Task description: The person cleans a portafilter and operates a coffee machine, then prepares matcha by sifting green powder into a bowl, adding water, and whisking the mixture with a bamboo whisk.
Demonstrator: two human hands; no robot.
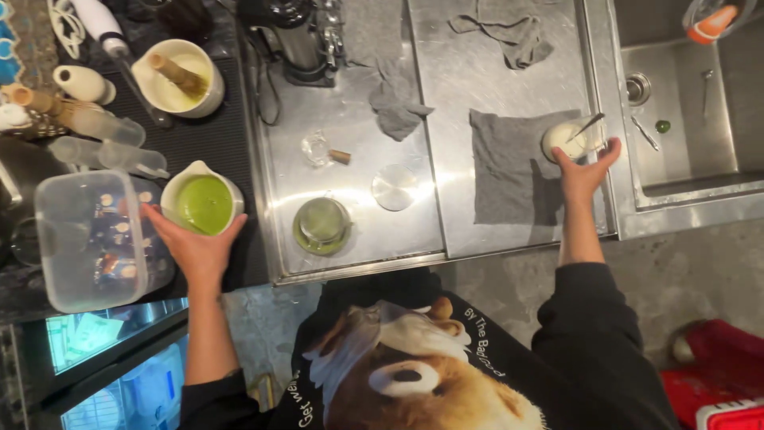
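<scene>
Head view, looking down on a steel counter. Left hand (pixel 195 247): fingers spread wide and cupped round the near side of a white spouted bowl (pixel 202 199) holding green liquid; thumb at the bowl's right rim, the other fingertips at its left rim, palm just short of the wall. Whether the fingers press the bowl or only frame it cannot be told from this angle. The bowl stands on a black ribbed mat (pixel 199 135). Just left of the fingertips sits a clear plastic tub (pixel 83 239) with small packets inside. Beyond the fingers, farther up the mat, a second white bowl (pixel 177 80) with a bamboo whisk (pixel 177 73) lying in it. Right hand (pixel 585 171): fingers parted in a U and closed around the near side of a small glass cup (pixel 569 139) of pale milky liquid, a metal spoon (pixel 586 126) leaning out of it. The cup stands at the far right edge of a grey cloth (pixel 509 167), just left of the sink (pixel 684 119). Between the two hands: a small strainer on a green dish (pixel 321 225) and a clear round lid (pixel 395 188), both well apart from either hand.
</scene>
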